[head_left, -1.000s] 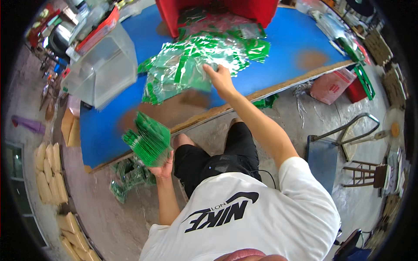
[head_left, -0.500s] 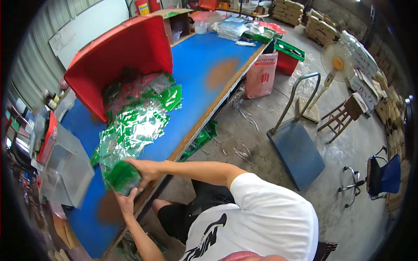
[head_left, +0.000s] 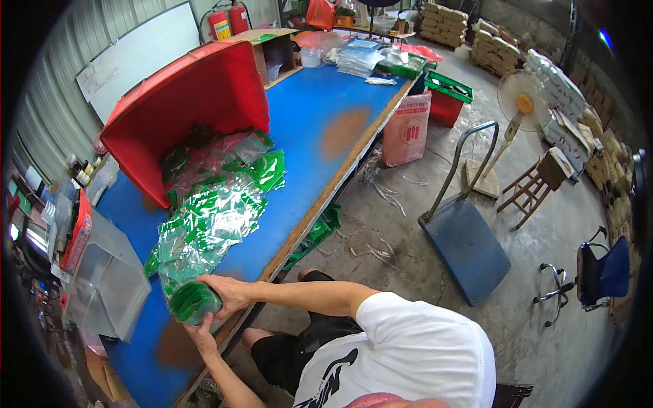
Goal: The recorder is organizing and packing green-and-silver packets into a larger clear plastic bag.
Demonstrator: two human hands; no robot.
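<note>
Both my hands hold a thick stack of green and clear plastic packets (head_left: 193, 303) over the near edge of the blue table (head_left: 299, 115). My right hand (head_left: 230, 294) is closed around the stack's right side. Closed on its lower side is my left hand (head_left: 204, 333), thumb near the right hand. Several layered edges show in the stack. Just beyond it lies a loose, shiny heap of similar green and clear packets (head_left: 211, 211). The heap spills from a large red bin (head_left: 183, 92) tipped on its side.
A translucent plastic box (head_left: 109, 272) stands left of the heap. Clear bags (head_left: 359, 58) are stacked at the table's far end. Beyond the wooden table edge are a pink sack (head_left: 407, 132), a blue trolley (head_left: 466, 245), a fan (head_left: 522, 103), a wooden stool (head_left: 534, 183) and a blue chair (head_left: 604, 265).
The view has shifted, so the table and bin appear lower. The stack stays between my hands, its layered edges showing more clearly now. The heap looks unchanged.
</note>
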